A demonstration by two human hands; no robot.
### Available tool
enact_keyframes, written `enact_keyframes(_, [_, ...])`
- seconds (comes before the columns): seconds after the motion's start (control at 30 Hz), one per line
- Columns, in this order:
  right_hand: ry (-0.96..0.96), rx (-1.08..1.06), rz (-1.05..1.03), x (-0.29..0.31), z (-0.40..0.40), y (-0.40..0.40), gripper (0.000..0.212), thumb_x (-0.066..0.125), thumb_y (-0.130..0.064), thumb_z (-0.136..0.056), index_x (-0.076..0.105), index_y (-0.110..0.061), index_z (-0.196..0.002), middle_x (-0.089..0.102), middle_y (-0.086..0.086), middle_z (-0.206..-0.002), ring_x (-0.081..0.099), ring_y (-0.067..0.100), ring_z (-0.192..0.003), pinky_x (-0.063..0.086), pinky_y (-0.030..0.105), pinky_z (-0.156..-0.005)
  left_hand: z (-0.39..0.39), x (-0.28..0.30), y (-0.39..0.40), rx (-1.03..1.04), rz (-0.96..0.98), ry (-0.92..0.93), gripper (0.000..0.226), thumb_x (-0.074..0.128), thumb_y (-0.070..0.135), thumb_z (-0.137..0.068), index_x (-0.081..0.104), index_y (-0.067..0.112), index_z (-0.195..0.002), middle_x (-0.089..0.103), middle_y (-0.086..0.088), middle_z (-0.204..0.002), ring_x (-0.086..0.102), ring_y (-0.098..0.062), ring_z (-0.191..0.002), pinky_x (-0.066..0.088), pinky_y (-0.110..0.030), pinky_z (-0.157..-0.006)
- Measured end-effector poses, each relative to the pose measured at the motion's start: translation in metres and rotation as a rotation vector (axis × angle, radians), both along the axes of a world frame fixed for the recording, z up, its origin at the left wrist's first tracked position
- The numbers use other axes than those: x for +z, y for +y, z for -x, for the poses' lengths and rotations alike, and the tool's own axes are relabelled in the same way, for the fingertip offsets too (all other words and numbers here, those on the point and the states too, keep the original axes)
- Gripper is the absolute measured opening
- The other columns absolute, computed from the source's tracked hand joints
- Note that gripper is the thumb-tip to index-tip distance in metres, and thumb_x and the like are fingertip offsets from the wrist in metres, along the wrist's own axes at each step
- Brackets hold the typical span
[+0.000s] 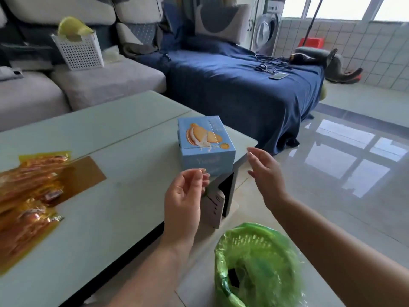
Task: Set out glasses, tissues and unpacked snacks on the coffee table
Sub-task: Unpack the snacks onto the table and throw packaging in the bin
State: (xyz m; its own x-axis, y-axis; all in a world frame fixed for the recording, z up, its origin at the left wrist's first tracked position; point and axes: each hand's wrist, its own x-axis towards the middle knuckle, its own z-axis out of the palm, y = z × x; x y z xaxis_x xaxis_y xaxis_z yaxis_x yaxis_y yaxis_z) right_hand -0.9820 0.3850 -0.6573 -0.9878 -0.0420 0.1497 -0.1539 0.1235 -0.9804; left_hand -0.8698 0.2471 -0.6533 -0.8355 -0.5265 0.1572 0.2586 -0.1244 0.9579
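Observation:
A light blue snack box (205, 142) with a biscuit picture stands near the right corner of the pale green coffee table (124, 165). My left hand (184, 200) hovers just in front of the box, fingers curled and apart, holding nothing. To the right of the box, past the table's edge, my right hand (266, 176) is spread with an empty palm. Neither hand touches the box. Several shiny orange-yellow snack packets (33, 196) lie flat on the table's left side.
A bin lined with a green bag (256, 264) stands on the floor below my hands. A grey sofa (88, 85) with a white basket (79, 52) sits behind the table. A blue-covered daybed (243, 85) holds a phone (278, 75) and cables. Glossy tiled floor lies to the right.

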Motion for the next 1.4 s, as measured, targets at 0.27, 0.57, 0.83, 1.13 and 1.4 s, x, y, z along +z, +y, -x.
enact_keyframes(0.27, [-0.405, 0.156, 0.025, 0.026, 0.020, -0.050, 0.041, 0.045, -0.053, -0.092, 0.058, -0.023, -0.117, 0.066, -0.002, -0.107, 0.062, 0.015, -0.101, 0.050, 0.042, -0.096, 0.054, 0.016, -0.041, -0.066, 0.075, -0.328, 0.046, 0.042, 0.038, -0.098, 0.038, 0.023, -0.141, 0.049, 0.004, -0.131, 0.047, -0.014, -0.119, 0.037, -0.027, -0.097])
enact_keyframes(0.57, [-0.203, -0.055, 0.081, 0.033, -0.049, 0.022, 0.015, 0.047, -0.024, -0.095, 0.060, -0.026, -0.089, 0.057, -0.005, -0.084, 0.051, 0.007, -0.075, 0.044, 0.027, -0.067, 0.024, 0.015, 0.017, -0.310, -0.060, -0.319, 0.038, 0.058, 0.026, -0.088, 0.052, 0.019, -0.125, 0.064, -0.001, -0.117, 0.061, -0.020, -0.107, 0.050, -0.039, -0.094])
enact_keyframes(0.83, [-0.221, -0.101, -0.123, 0.004, -0.115, 0.117, 0.022, 0.056, -0.036, -0.076, 0.063, -0.029, -0.096, 0.065, -0.006, -0.085, 0.057, 0.006, -0.073, 0.047, 0.027, -0.071, -0.036, -0.036, 0.088, -0.607, -0.137, -0.424, 0.061, 0.060, 0.014, -0.090, 0.031, 0.026, -0.142, 0.055, 0.004, -0.117, 0.058, -0.014, -0.107, 0.055, -0.038, -0.088])
enact_keyframes(1.13, [-0.451, 0.135, -0.536, -0.067, -0.103, 0.128, 0.012, 0.064, -0.025, -0.087, 0.065, -0.023, -0.099, 0.068, 0.005, -0.098, 0.064, 0.015, -0.082, 0.052, 0.031, -0.076, -0.068, -0.111, 0.108, -0.636, -0.424, -0.852, 0.088, 0.059, 0.010, -0.090, 0.000, 0.038, -0.149, 0.060, -0.008, -0.118, 0.066, -0.026, -0.092, 0.060, -0.042, -0.067])
enact_keyframes(1.4, [-0.530, 0.253, -0.953, -0.117, -0.059, 0.102, 0.035, 0.057, -0.038, -0.089, 0.066, -0.011, -0.109, 0.068, 0.013, -0.107, 0.063, 0.027, -0.100, 0.049, 0.034, -0.084, -0.046, -0.143, 0.109, -0.653, -0.539, -1.000, 0.046, 0.057, 0.017, -0.091, 0.041, 0.024, -0.133, 0.062, -0.004, -0.105, 0.062, -0.028, -0.087, 0.058, -0.035, -0.060])
